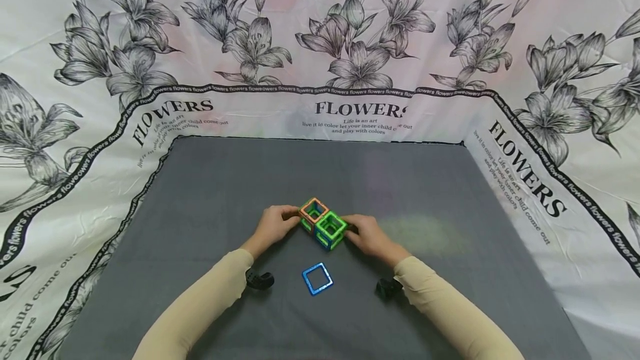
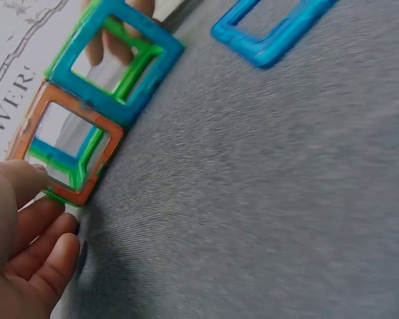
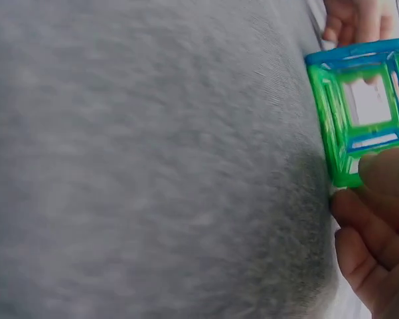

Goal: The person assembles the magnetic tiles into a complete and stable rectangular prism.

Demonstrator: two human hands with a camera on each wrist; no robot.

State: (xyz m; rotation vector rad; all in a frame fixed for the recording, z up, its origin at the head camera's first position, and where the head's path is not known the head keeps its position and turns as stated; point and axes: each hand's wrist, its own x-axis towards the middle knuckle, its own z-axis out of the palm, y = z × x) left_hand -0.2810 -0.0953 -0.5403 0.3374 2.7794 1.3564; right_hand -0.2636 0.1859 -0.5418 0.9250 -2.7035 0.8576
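Two joined open-frame cubes of magnetic tiles point(image 1: 330, 225) stand on the grey cloth between my hands. One cube has an orange top frame, the other a green one; blue frames show on the sides. My left hand point(image 1: 274, 228) grips the orange-topped end, its thumb beside the orange side tile point(image 2: 113, 136) in the left wrist view. At the opposite end, my right hand point(image 1: 370, 234) holds the green-topped cube, with the thumb against a green tile point(image 3: 326, 126) in the right wrist view. Nearer to me, a loose blue square tile point(image 1: 306, 278) lies flat.
Grey cloth point(image 1: 240, 176) covers the work surface. White fabric point(image 1: 280, 113) printed with flowers and lettering borders it at the back and both sides. Black wrist devices point(image 1: 260, 280) sit below both forearms.
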